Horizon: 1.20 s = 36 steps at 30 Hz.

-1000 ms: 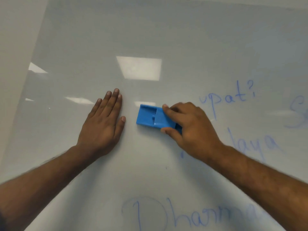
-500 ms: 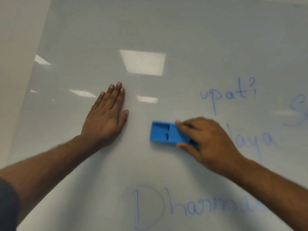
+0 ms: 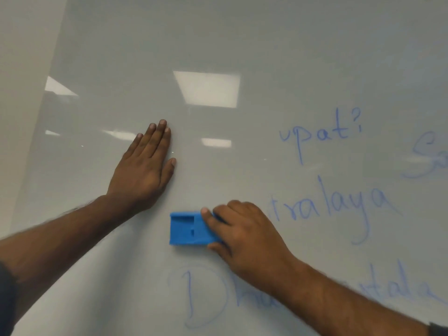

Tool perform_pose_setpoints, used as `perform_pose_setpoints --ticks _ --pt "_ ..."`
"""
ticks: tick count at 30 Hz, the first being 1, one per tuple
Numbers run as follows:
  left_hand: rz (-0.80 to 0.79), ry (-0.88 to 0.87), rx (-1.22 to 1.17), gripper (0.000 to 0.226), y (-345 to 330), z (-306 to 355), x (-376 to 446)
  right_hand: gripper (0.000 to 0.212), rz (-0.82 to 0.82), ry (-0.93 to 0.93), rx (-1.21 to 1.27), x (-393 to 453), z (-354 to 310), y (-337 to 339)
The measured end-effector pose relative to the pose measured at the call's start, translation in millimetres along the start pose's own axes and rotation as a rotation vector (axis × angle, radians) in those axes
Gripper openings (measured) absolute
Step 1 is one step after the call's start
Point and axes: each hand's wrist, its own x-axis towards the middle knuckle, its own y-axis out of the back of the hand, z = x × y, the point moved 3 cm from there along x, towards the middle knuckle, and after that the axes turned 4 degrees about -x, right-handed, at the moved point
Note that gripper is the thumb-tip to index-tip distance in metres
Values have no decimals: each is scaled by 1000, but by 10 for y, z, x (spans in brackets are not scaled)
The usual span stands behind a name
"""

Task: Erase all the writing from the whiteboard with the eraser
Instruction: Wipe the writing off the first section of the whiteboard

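- Blue eraser [image 3: 190, 229]: oblong plastic block, ridged back with a small slot, pressed flat on the whiteboard [image 3: 242, 32] just above the large faint "D" [image 3: 206, 297].
- Blue handwriting [image 3: 320, 137] to the right and below; left part of the board wiped bare.
- Right hand [image 3: 244, 236]: clamped over the eraser's right end, fingers on the top edge, thumb under.
- Left hand [image 3: 143, 170]: spread flat on the board, fingers together, gripping nothing, up and left of the eraser.

Blue eraser [image 3: 190, 229] flat on written-on whiteboard [image 3: 242, 44]
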Motion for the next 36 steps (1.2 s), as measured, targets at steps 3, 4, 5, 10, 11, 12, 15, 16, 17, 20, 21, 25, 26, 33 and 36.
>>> perform_pose_setpoints --ticks 3,4,5,10,11,12,15,16,17,20,21,25,26,33,36 --pt "-14 -6 28 68 47 -7 -9 55 -87 92 -52 -171 92 26" --pt "-18 -5 32 68 60 -5 -21 56 -97 114 -67 -216 176 59" --pt "-22 -3 33 68 67 -2 -39 56 -92 116 -69 -247 292 107" --pt "-21 -28 27 67 90 146 -103 55 13 -99 -120 -101 1149 532" --pt "-15 -38 20 67 95 212 -81 56 32 -148 -130 -45 1290 611" --pt "-8 -44 9 67 96 289 -49 56 48 -191 -128 -2 1398 664" --pt "16 -53 -41 67 73 568 90 57 74 -268 -88 32 1471 678" --pt "22 -60 -57 67 53 669 138 57 74 -274 -84 -12 1427 653" --pt "27 -69 -70 67 30 768 183 58 64 -267 -79 -86 1358 622" --pt "43 -87 -94 66 -46 1018 295 56 1 -167 -55 -460 1118 527" --pt "44 -89 -101 66 -71 1084 321 55 -24 -124 -53 -609 1061 503" --pt "41 -88 -130 67 -162 1296 404 51 -98 48 -118 -1048 1033 489" --pt "40 -85 -138 67 -189 1337 423 51 -100 75 -144 -1078 1086 509" --pt "19 -54 -93 71 -337 1411 447 56 -3 -82 -204 -707 1738 742" --pt "13 -54 -87 71 -334 1405 449 58 64 -186 -197 -366 1994 870"
